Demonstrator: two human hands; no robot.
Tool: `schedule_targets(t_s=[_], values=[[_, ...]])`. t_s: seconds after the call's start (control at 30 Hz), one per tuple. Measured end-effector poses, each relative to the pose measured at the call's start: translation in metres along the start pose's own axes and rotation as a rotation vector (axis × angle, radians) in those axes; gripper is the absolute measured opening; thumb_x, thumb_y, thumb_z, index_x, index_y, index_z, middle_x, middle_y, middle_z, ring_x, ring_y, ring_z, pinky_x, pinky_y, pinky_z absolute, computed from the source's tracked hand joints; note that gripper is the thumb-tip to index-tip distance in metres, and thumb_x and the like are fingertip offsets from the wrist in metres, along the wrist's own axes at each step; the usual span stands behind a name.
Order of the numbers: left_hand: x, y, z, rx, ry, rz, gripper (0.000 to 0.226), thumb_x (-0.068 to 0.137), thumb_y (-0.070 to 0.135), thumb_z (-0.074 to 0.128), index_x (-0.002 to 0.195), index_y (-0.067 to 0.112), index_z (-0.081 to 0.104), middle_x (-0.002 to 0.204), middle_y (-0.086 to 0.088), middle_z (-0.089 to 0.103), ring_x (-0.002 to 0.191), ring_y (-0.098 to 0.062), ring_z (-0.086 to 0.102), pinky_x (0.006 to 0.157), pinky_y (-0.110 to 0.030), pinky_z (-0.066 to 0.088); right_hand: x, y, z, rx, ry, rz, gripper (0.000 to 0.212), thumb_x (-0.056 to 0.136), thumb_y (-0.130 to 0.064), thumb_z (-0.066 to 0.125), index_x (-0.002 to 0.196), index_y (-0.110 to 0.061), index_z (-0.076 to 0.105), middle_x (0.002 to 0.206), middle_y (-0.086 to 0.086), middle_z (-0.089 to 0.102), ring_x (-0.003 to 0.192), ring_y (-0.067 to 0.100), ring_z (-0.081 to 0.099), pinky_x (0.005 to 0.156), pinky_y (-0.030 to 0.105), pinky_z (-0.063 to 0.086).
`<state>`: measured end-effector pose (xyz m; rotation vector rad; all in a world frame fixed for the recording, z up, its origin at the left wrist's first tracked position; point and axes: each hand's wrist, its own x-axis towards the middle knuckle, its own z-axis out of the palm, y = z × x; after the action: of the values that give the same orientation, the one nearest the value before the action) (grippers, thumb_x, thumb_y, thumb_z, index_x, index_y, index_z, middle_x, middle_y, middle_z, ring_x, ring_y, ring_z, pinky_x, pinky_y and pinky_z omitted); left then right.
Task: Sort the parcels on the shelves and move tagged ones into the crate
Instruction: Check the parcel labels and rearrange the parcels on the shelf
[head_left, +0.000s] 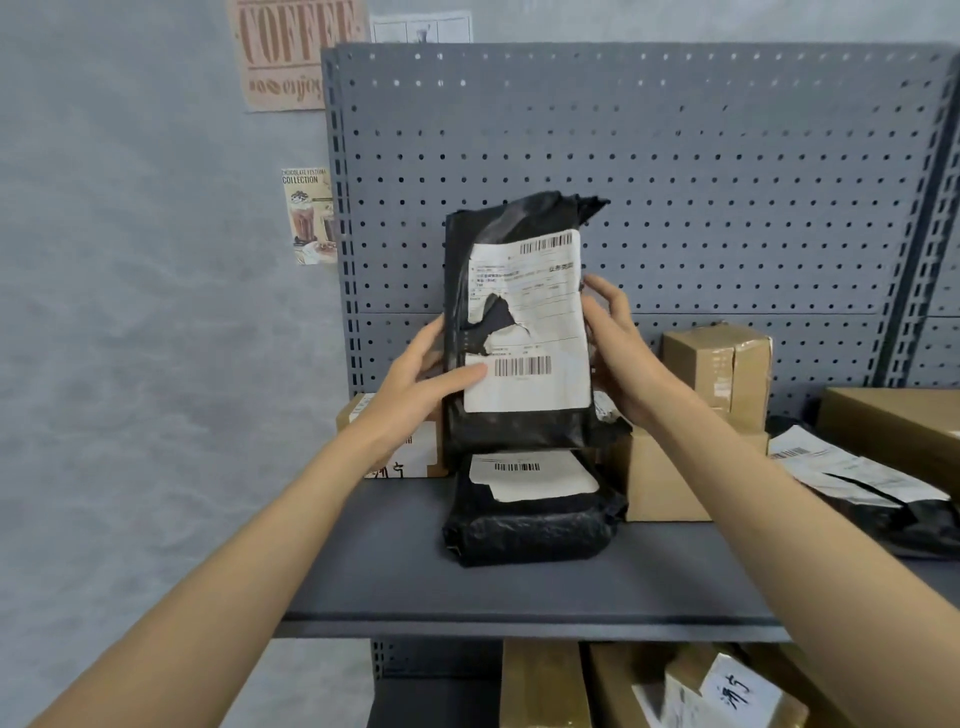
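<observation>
Two bare hands on one black poly parcel (519, 426), held upright above the grey shelf (405, 566), in front of the pegboard back panel (675, 171). Left hand (415, 382) gripping the parcel's left edge, thumb laid flat across the lower corner of the white shipping label (540, 332), fingers wrapped behind. Right hand (618, 343) clasping the right edge, fingertips curled onto the label's side, palm behind. Label torn in the middle, black film showing through the rip; barcodes at top and bottom.

Directly below, resting on the shelf: second black parcel (530, 525), lying flat, its own white label with barcode facing up, just under the held parcel's lower end. Behind the left hand, a small cardboard box (410, 457) with handwritten marks. Right of the flat parcel, touching or just beside it, a plain cardboard box (670, 483); further back, a taped upright box (722, 374) against the pegboard. Far right, another black parcel with labels (872, 493) and a large brown carton (893, 431).

Lower shelf, partly seen: several brown boxes (545, 686), one with a white handwritten tag (743, 691).

On the wall at left, a coffee poster (291, 57) and a smaller drinks poster (309, 213).
</observation>
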<state>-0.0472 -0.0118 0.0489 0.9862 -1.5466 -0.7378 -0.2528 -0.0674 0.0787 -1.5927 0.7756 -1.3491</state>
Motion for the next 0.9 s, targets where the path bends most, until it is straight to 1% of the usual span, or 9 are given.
schedule_targets(t_s=[0.2, 0.3, 0.37, 0.4, 0.47, 0.53, 0.63, 0.77, 0.9], values=[[-0.001, -0.004, -0.005, -0.051, 0.014, -0.030, 0.078, 0.070, 0.037, 0.072, 0.139, 0.041, 0.035, 0.127, 0.015, 0.056, 0.114, 0.002, 0.051, 0.068, -0.015, 0.052, 0.004, 0.009, 0.001, -0.007, -0.048, 0.057, 0.022, 0.090, -0.050, 0.051, 0.110, -0.041, 0.049, 0.075, -0.020, 0.071, 0.091, 0.013, 0.062, 0.096, 0.045, 0.046], [-0.001, -0.007, -0.008, -0.056, 0.026, -0.030, 0.076, 0.070, 0.036, 0.073, 0.137, 0.045, 0.038, 0.119, 0.026, 0.055, 0.102, 0.021, 0.049, 0.062, -0.009, 0.050, 0.002, 0.010, 0.003, -0.051, -0.057, 0.074, 0.026, 0.089, -0.052, 0.048, 0.112, -0.041, 0.050, 0.071, -0.017, 0.069, 0.080, 0.011, 0.063, 0.074, 0.033, 0.055], [0.000, -0.009, -0.010, -0.052, 0.034, -0.027, 0.078, 0.066, 0.039, 0.075, 0.136, 0.046, 0.039, 0.117, 0.027, 0.055, 0.096, 0.026, 0.049, 0.062, -0.009, 0.050, -0.001, 0.009, 0.006, -0.059, -0.069, 0.101, 0.040, 0.089, -0.056, 0.041, 0.119, -0.032, 0.052, 0.057, -0.020, 0.063, 0.060, 0.002, 0.062, 0.049, 0.018, 0.049], [0.000, -0.009, -0.012, -0.049, 0.038, -0.026, 0.080, 0.064, 0.041, 0.075, 0.135, 0.046, 0.040, 0.117, 0.026, 0.056, 0.097, 0.025, 0.050, 0.066, -0.013, 0.051, -0.002, 0.009, 0.008, -0.032, -0.067, 0.125, 0.045, 0.089, -0.058, 0.038, 0.121, -0.030, 0.053, 0.058, -0.020, 0.063, 0.055, 0.000, 0.061, 0.046, 0.016, 0.047], [0.001, -0.010, -0.016, -0.057, 0.047, -0.043, 0.081, 0.061, 0.044, 0.075, 0.134, 0.046, 0.041, 0.119, 0.017, 0.059, 0.107, 0.009, 0.054, 0.077, -0.023, 0.050, -0.001, 0.010, 0.010, 0.031, -0.063, 0.154, 0.049, 0.090, -0.061, 0.032, 0.123, -0.034, 0.056, 0.084, -0.016, 0.068, 0.069, 0.002, 0.065, 0.054, 0.021, 0.049], [0.002, -0.011, -0.021, -0.064, 0.060, -0.055, 0.073, 0.067, 0.040, 0.074, 0.133, 0.046, 0.044, 0.117, 0.012, 0.062, 0.107, -0.002, 0.059, 0.074, -0.021, 0.050, -0.002, 0.010, 0.013, 0.029, -0.089, 0.149, 0.052, 0.088, -0.066, 0.029, 0.121, -0.038, 0.058, 0.107, -0.014, 0.064, 0.092, 0.010, 0.064, 0.065, 0.028, 0.050], [0.002, -0.014, -0.030, -0.069, 0.097, -0.063, 0.059, 0.078, 0.031, 0.069, 0.132, 0.041, 0.047, 0.113, 0.009, 0.066, 0.097, -0.002, 0.065, 0.064, -0.013, 0.052, -0.005, 0.008, 0.022, -0.033, -0.158, 0.148, 0.043, 0.084, -0.065, 0.042, 0.115, -0.040, 0.059, 0.113, -0.018, 0.066, 0.096, 0.010, 0.068, 0.068, 0.028, 0.053], [-0.004, -0.015, -0.045, -0.081, 0.134, -0.105, 0.045, 0.085, 0.035, 0.061, 0.128, 0.038, 0.052, 0.114, 0.013, 0.067, 0.099, -0.004, 0.066, 0.073, -0.020, 0.048, -0.005, 0.014, 0.039, -0.114, -0.153, 0.131, 0.046, 0.083, -0.040, 0.065, 0.126, -0.028, 0.051, 0.115, -0.008, 0.068, 0.096, 0.009, 0.067, 0.080, 0.031, 0.054], [-0.015, -0.017, -0.064, -0.071, 0.172, -0.136, 0.024, 0.086, 0.037, 0.058, 0.109, 0.038, 0.061, 0.109, 0.011, 0.069, 0.090, -0.002, 0.067, 0.071, -0.017, 0.048, -0.011, 0.017, 0.063, -0.152, -0.189, 0.147, 0.045, 0.084, -0.038, 0.066, 0.122, -0.023, 0.047, 0.105, -0.012, 0.064, 0.068, -0.006, 0.066, 0.052, 0.017, 0.053]])
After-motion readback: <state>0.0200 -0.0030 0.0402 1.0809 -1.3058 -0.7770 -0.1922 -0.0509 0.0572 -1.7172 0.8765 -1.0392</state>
